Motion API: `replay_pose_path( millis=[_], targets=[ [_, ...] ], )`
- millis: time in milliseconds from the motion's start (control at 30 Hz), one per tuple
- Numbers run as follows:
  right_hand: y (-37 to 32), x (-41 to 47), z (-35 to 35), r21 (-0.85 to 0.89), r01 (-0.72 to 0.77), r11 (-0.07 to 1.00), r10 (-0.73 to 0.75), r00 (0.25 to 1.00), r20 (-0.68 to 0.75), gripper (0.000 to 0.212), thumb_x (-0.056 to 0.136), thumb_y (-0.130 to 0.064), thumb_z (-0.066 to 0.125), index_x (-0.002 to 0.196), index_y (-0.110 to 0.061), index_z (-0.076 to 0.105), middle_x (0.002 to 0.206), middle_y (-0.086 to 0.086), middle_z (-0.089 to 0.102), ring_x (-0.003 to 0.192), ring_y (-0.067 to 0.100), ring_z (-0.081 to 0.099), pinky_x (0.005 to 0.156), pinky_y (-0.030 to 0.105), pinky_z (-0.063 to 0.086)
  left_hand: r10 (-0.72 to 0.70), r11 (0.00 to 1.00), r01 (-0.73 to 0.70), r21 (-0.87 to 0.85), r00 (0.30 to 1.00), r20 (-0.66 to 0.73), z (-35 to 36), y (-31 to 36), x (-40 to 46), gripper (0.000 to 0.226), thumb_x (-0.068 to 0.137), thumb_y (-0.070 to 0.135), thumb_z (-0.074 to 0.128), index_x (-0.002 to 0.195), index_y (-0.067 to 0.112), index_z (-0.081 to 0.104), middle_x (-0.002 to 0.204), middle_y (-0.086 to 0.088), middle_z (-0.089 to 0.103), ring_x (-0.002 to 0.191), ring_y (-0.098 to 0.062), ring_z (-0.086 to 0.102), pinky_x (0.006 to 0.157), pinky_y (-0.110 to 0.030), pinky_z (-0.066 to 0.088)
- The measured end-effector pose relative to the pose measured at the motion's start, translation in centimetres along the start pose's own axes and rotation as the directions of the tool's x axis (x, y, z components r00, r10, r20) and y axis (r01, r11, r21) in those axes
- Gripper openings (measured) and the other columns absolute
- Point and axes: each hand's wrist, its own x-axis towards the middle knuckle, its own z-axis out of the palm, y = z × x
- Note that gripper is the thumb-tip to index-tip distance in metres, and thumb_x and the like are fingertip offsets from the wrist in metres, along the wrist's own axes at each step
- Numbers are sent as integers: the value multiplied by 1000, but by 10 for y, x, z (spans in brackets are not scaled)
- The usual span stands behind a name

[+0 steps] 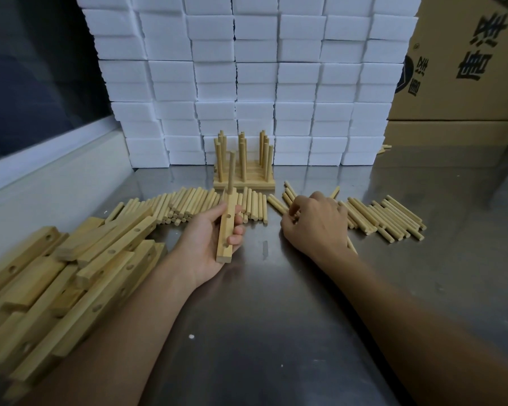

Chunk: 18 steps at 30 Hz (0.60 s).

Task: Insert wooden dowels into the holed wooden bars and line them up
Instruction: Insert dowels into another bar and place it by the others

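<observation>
My left hand (208,238) grips a holed wooden bar (227,230) held lengthwise above the steel table. One dowel (231,172) stands upright in the bar's far hole; its other holes show bare. My right hand (313,222) rests palm down on the loose dowels (384,218) at the right, fingers curled round some of them at the pile's left end. Several finished bars with upright dowels (244,168) stand side by side at the back centre.
A heap of holed bars (71,276) fills the left front. More loose dowels (188,205) lie in a row behind my left hand. White foam blocks (247,83) are stacked at the back, cardboard boxes (467,68) at the right. Steel table (276,317) in front.
</observation>
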Motion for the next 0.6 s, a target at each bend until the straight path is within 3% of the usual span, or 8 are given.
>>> replay_pose_path(
  millis=[233,333,467,600],
  targets=[
    [-4,-1,1,-67,23,997,-24,1000,-14,26,93,-39,53,95,-18,67,106,3,56,107,26,50,100,44,37,6,1000,-6,7,1000,-2,1,0,0,34,104,24,46,122,-3,57,68,-5,58,52,-10,51,41,-18,41],
    [-6,0,-1,-20,29,999,-31,993,-112,26,100,-37,46,96,-17,62,94,2,63,93,25,56,95,43,40,7,1000,-7,6,1000,-1,1,0,-1,34,105,24,45,122,-3,56,68,-6,57,52,-11,50,42,-17,40],
    [-7,2,-4,284,81,955,2,959,-282,20,100,-30,57,106,-14,67,84,0,69,74,17,62,80,35,50,9,1000,-9,8,1000,4,1,0,-1,34,105,24,45,123,-3,56,68,-6,58,52,-11,50,42,-18,41],
    [-8,0,-4,590,68,805,120,954,-275,19,91,-24,71,107,-13,72,85,-11,67,74,-1,62,66,4,46,11,1000,-11,17,1000,4,1,-1,-1,34,105,25,45,121,-2,57,68,-6,58,53,-11,51,42,-18,42]
  ],
)
